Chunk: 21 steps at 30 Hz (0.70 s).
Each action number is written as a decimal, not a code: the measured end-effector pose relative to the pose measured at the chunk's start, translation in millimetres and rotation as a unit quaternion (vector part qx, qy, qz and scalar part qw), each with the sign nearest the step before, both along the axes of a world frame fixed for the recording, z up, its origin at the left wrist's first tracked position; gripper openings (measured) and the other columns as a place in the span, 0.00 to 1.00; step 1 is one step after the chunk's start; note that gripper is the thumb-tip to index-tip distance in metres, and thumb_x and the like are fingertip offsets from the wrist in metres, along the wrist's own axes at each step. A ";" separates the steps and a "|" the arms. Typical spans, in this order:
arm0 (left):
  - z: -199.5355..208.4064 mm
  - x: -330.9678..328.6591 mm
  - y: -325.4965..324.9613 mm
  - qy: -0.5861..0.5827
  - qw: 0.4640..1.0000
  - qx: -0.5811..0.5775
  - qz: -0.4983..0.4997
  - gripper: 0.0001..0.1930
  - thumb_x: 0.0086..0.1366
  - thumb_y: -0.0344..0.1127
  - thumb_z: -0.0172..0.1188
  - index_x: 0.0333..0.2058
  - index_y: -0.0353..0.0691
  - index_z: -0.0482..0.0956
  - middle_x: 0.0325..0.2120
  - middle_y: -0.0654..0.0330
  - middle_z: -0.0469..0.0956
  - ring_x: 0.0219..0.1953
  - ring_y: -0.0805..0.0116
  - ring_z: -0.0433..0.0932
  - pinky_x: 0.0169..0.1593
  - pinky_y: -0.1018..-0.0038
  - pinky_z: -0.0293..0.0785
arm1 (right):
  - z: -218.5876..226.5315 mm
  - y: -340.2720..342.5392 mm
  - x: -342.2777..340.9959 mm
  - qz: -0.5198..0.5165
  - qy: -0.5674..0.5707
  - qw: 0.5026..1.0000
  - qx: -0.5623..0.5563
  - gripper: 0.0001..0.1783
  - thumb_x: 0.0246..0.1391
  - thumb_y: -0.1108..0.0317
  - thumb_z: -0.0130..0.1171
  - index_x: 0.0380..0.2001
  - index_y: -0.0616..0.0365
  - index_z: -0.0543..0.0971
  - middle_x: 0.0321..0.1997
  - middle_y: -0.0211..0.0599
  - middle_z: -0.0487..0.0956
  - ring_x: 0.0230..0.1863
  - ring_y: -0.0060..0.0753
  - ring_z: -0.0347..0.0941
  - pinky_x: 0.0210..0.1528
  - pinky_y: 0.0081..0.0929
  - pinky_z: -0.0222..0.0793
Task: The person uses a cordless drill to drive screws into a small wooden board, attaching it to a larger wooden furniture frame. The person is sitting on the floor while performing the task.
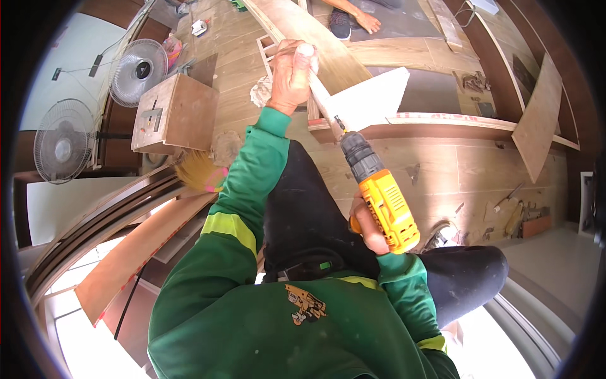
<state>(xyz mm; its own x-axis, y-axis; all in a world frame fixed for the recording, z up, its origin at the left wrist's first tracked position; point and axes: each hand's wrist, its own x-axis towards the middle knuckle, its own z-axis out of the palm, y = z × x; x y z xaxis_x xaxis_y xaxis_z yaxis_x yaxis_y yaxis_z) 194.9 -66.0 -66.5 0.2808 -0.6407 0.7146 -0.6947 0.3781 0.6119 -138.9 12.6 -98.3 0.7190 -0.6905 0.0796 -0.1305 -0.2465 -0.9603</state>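
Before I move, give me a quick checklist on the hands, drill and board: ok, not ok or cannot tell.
1. Right hand's grip on the yellow drill: ok, fingers wrapped around the handle.
2. Left hand's grip on the wooden board: ok, closed over its edge.
3. Left hand clear of the drill bit: ok, it is farther up the board.
4. Bit touching the board: cannot tell from this angle.
5. Co-worker's hand clear of the bit: ok, well apart.
6. Floor free of loose tools: not ok, some lie at the right.
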 end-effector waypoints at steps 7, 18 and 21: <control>10.1 0.9 5.1 -0.054 0.998 -0.015 0.005 0.30 0.78 0.50 0.40 0.19 0.39 0.72 0.18 0.58 0.71 0.26 0.53 0.70 0.48 0.60 0.65 | 21.4 3.2 5.1 -0.008 -0.032 0.988 0.153 0.04 0.58 0.76 0.54 0.33 0.61 0.78 0.26 0.30 0.77 0.29 0.26 0.74 0.34 0.26 0.71; 0.6 -4.9 -0.8 -0.096 0.995 -0.020 -0.019 0.24 0.74 0.47 0.45 0.18 0.42 0.68 0.16 0.55 0.65 0.23 0.50 0.68 0.41 0.59 0.62 | -12.0 15.8 -2.5 -0.068 -0.138 0.956 0.250 0.03 0.58 0.74 0.58 0.36 0.58 0.77 0.27 0.29 0.78 0.29 0.26 0.74 0.35 0.28 0.72; -8.2 -0.3 -3.3 -0.111 0.993 -0.041 -0.018 0.25 0.74 0.49 0.44 0.18 0.43 0.68 0.15 0.56 0.65 0.23 0.50 0.68 0.40 0.58 0.62 | -8.0 16.7 -1.7 -0.071 -0.113 0.955 0.267 0.07 0.60 0.73 0.58 0.42 0.59 0.75 0.29 0.31 0.77 0.31 0.26 0.76 0.37 0.28 0.73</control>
<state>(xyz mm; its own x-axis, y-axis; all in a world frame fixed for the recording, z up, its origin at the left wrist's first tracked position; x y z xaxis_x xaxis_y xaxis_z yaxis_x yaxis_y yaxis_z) 194.7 -69.3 -74.7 0.0886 -0.5848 0.8064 -0.7943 0.4470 0.4114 -140.6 29.2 -106.3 0.6209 -0.7656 -0.1685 0.0989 0.2898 -0.9520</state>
